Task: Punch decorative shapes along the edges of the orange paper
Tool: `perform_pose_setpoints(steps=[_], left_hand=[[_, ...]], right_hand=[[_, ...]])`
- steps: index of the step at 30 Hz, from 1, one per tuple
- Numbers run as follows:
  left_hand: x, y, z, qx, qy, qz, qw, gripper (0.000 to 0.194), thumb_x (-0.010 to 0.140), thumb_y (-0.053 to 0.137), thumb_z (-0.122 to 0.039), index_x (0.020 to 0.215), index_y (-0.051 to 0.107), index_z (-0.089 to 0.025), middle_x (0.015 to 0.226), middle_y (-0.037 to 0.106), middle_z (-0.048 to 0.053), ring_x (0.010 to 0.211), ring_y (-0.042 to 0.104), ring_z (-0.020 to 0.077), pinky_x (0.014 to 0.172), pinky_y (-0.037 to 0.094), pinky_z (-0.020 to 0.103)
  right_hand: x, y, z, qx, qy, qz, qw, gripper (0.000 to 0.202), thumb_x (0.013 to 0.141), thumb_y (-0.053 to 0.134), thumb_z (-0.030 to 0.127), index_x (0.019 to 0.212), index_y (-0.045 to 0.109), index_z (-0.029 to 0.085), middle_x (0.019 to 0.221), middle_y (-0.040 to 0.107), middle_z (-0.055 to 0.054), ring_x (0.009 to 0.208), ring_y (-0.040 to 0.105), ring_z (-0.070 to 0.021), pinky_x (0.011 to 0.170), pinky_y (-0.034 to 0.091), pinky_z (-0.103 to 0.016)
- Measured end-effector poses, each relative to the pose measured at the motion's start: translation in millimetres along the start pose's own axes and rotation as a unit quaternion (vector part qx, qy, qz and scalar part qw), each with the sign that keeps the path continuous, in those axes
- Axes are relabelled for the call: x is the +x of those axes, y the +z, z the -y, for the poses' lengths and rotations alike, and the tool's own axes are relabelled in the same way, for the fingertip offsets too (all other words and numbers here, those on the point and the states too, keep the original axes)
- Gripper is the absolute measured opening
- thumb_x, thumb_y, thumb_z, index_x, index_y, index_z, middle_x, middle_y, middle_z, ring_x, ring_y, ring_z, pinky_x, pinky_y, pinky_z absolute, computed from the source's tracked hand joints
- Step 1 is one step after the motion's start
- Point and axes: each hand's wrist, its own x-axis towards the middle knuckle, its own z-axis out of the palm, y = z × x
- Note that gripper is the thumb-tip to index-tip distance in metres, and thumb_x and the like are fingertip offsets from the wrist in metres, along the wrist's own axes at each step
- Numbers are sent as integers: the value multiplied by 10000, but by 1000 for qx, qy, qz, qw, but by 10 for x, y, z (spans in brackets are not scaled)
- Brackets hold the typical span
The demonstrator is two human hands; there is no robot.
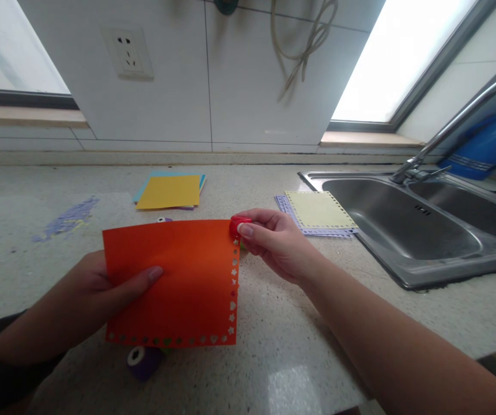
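An orange sheet is held up over the counter, with small star, heart and round holes along its bottom and right edges. My left hand grips its left side, thumb lying on the front and fingers behind. At the sheet's top right corner, my right hand pinches a small red punch that sits on the edge. Below the sheet stands a purple punch with a white top. Something green is mostly hidden behind the paper, and another white-topped punch peeks out above it.
Yellow and blue sheets are stacked at the back left. Punched pale yellow and lilac sheets lie beside the steel sink. Lilac and yellow paper bits are scattered at the left. A faucet rises behind the sink.
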Motion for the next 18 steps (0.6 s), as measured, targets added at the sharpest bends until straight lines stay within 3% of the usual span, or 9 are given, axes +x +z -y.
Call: perform_pose_setpoints(steps=[18], left_hand=[[-14,-7,-68,-5,-36,11,999,413,872,685,-569,1147,778,-276,1178,786,52,943,751,244,896,613,358]], right_hand=[[-9,12,-14,0,-12,-3,1000,251,728,893,325,905,789,180,760,711,-20,592,513,-82,529,375,-240]])
